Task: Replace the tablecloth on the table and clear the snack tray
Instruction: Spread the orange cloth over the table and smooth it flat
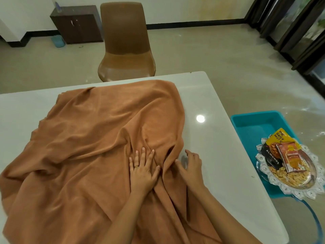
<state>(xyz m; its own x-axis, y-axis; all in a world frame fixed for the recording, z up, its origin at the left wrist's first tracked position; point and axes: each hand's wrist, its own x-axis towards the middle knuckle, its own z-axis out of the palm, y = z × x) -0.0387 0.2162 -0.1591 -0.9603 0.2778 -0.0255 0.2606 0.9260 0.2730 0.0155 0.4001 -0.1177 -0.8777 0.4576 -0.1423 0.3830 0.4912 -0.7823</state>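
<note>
The tablecloth (98, 138) is plain rust-brown on a glossy white surface (211, 106). At three o'clock, a teal bin (249, 124) holds a silver, scallop-patterned snack tray (309, 189) with a yellow packet (279, 137), a black almond packet (269, 154) and what looks like an orange one (292, 155). At twelve o'clock stands a brown chair (125, 41).

Matt, soft tablecloth (98, 138) on glossy table (211, 138); smooth plastic bin (249, 125).

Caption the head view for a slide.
Both hands, left and right, smooth a brown tablecloth over the white table.
</note>
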